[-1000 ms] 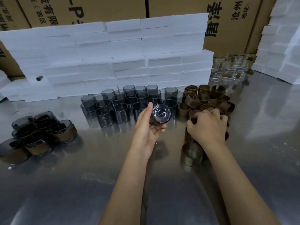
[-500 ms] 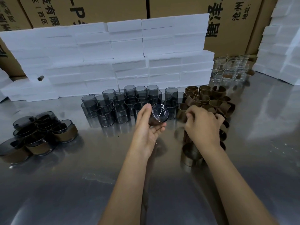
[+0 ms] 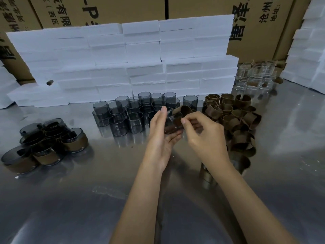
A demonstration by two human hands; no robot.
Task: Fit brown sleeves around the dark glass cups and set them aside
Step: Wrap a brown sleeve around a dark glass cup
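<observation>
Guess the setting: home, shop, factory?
Likely a factory packing bench: printed shipping cartons, stacked white foam blocks, and batches of dark glass cups beside loose brown sleeves on a steel table.

A dark glass cup (image 3: 171,123) lies tilted on its side in mid-air, a brown sleeve (image 3: 182,114) partly around its base end.

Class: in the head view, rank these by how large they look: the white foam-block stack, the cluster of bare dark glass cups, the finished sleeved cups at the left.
1. White foam-block stack
2. and 3. Bare dark glass cups and sleeved cups: similar, unsure.
</observation>
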